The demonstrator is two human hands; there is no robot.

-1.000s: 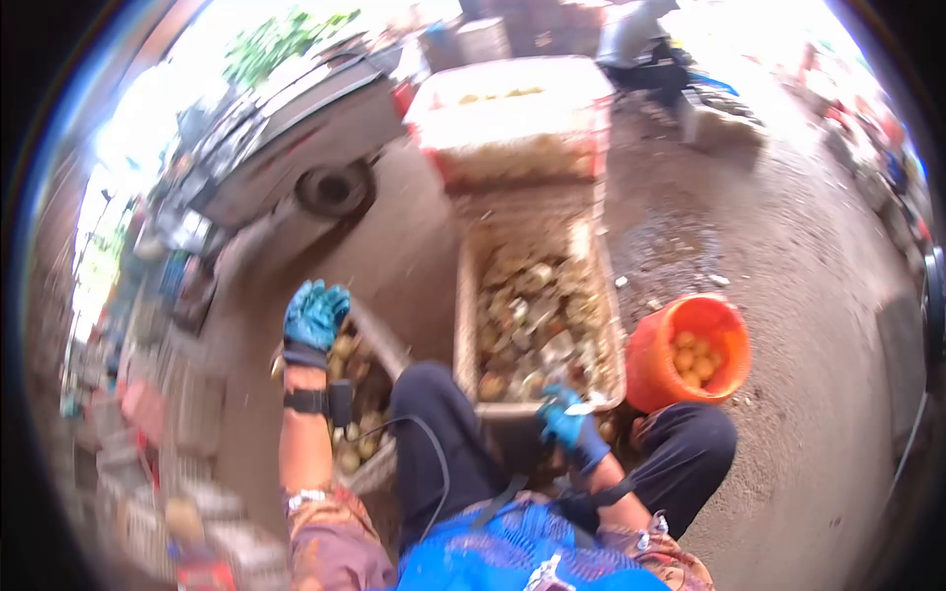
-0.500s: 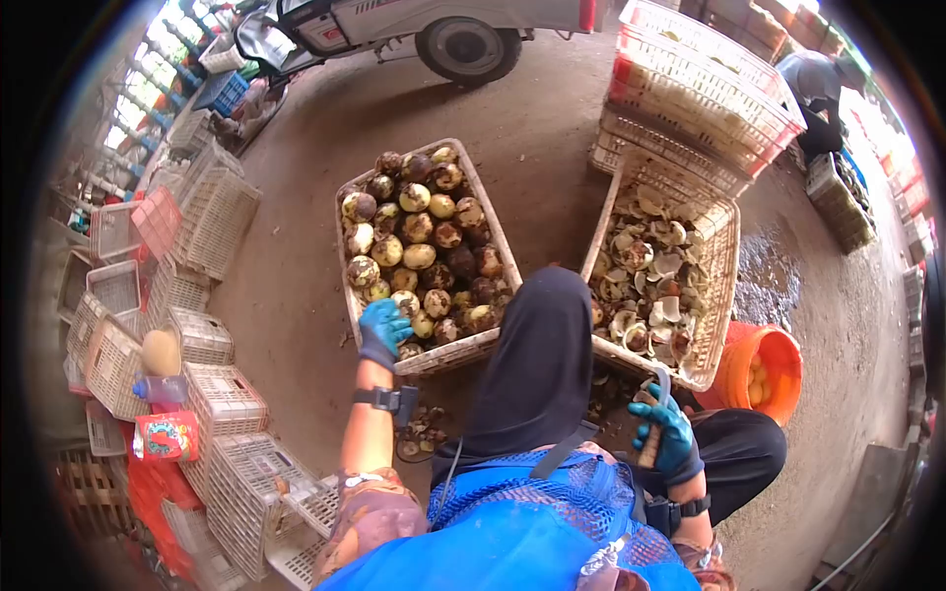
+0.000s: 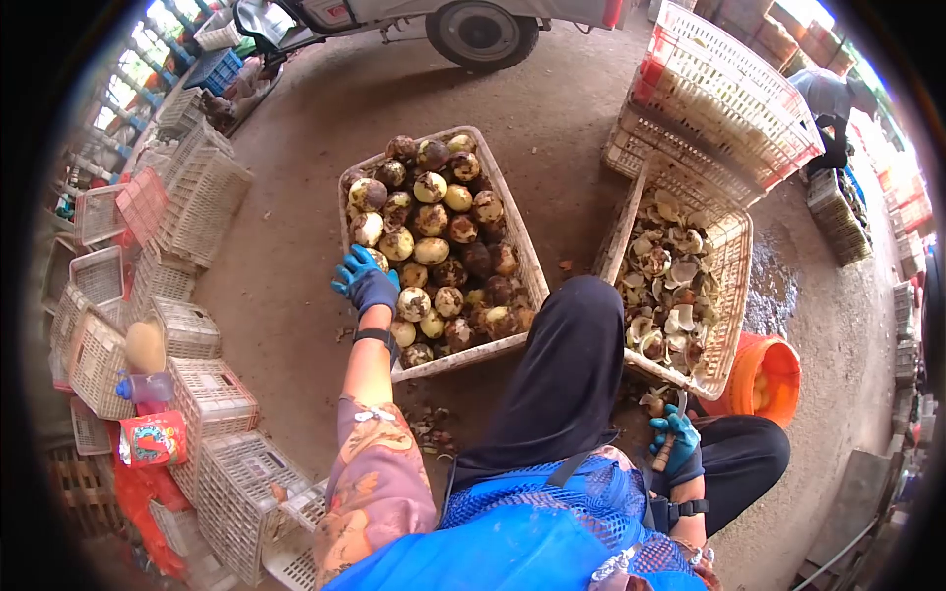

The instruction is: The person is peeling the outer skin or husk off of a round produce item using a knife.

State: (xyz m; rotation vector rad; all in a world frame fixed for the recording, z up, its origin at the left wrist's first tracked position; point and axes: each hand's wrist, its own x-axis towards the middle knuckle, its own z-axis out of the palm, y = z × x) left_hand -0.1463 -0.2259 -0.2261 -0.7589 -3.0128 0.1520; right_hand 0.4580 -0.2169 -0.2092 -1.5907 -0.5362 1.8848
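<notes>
My left hand (image 3: 365,280), in a blue-green glove, reaches over the left rim of a pale crate (image 3: 524,252) filled with round, brown-blotched yellow fruits (image 3: 431,249). Its fingers are spread against the rim and the fruits beside it; whether it grips one is hidden. My right hand (image 3: 676,443), gloved too, is closed around the handle of a curved-blade knife (image 3: 664,451), low by my right knee. A second crate (image 3: 737,295), holding shell pieces and peelings (image 3: 680,286), stands ahead of that hand.
An orange bucket (image 3: 778,386) with yellow contents stands right of the peelings crate. Stacked crates (image 3: 729,94) rise behind it. More crates (image 3: 212,394) line the left side. A parked vehicle (image 3: 481,34) is at the top, and a person (image 3: 826,98) bends at the upper right.
My left hand has moved forward and left, from the crate's near corner to its left rim. My right hand still holds the knife, slightly shifted. The view has shifted a little.
</notes>
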